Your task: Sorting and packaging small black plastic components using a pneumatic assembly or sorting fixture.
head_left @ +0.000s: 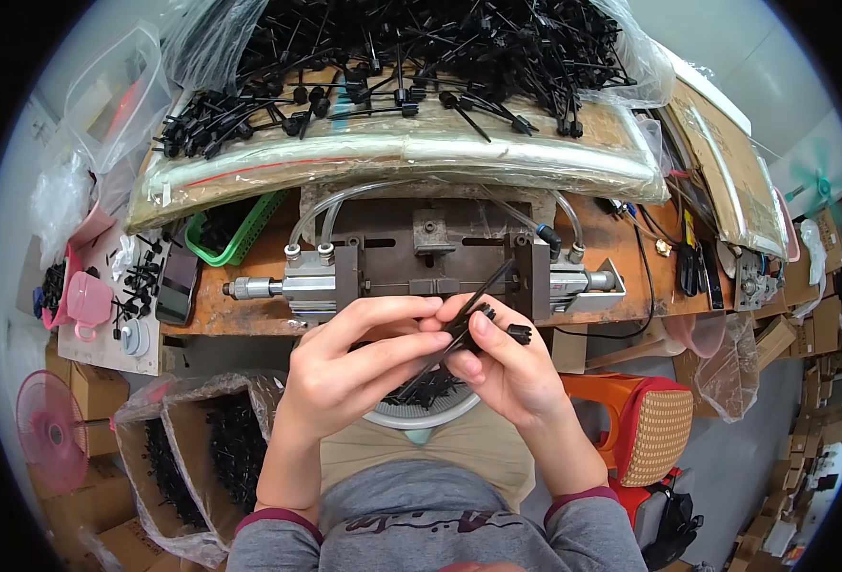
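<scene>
My left hand (pixel 344 367) and my right hand (pixel 521 372) meet in front of a metal fixture. Between them are several thin black plastic stems with knobbed ends (pixel 519 334). The right fingers and thumb close around the knobbed ends, while one stem slants up to the right past the fingertips. My left thumb and fingers pinch the stems from the other side; its exact grip is partly hidden. Under the hands, over my lap, a round grey-rimmed basin (pixel 459 410) contains more black parts. The fixture (pixel 383 248) has metal cylinders on both sides and clear hoses.
A large heap of black stems (pixel 421 48) lies on a plastic-wrapped board (pixel 497 157) behind the fixture. A green basket (pixel 235 229) and a phone (pixel 179 283) are at left. Lined boxes of black parts (pixel 187 439) stand lower left; an orange-red chair (pixel 621 410) stands right.
</scene>
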The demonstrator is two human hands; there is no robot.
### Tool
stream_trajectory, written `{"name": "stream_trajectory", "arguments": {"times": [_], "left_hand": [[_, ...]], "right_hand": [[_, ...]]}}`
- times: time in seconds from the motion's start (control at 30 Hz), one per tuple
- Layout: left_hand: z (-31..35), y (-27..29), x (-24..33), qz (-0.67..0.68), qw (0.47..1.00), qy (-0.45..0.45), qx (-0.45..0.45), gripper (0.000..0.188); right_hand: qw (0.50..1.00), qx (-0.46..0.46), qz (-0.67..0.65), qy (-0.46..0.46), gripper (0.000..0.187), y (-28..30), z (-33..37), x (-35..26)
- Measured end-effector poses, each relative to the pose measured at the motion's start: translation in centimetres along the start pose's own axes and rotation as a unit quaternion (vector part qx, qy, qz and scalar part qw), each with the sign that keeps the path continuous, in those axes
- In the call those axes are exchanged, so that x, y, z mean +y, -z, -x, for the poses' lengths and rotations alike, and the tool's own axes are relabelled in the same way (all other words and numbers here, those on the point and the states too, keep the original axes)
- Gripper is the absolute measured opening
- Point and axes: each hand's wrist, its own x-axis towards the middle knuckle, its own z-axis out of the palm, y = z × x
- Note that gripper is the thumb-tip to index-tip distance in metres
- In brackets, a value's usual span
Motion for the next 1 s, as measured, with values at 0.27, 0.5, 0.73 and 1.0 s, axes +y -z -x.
{"name": "stream_trajectory", "arguments": {"times": [0.27, 0.5, 0.73, 1.0], "left_hand": [[1.5, -0.1, 0.7, -0.106, 0.991, 0.069, 0.041, 0.03], [3.0, -3.7, -0.7, -0.245, 0.967, 0.053, -0.051, 0.025], [2.8, -4.8, -1.2, -0.296, 0.951, 0.044, -0.076, 0.022], [2.4, -4.8, -1.5, -0.276, 0.957, 0.06, -0.059, 0.024]], "right_hand": [[0.989, 0.081, 0.008, 0.122, 0.026, 0.4, 2.4, -0.6], [0.93, 0.153, 0.173, 0.286, 0.02, 0.2, 3.1, -0.8], [0.844, 0.169, 0.343, 0.377, 0.021, 0.6, 3.1, -0.4], [0.774, 0.176, 0.471, 0.384, 0.028, 1.3, 3.3, -0.1]]}}
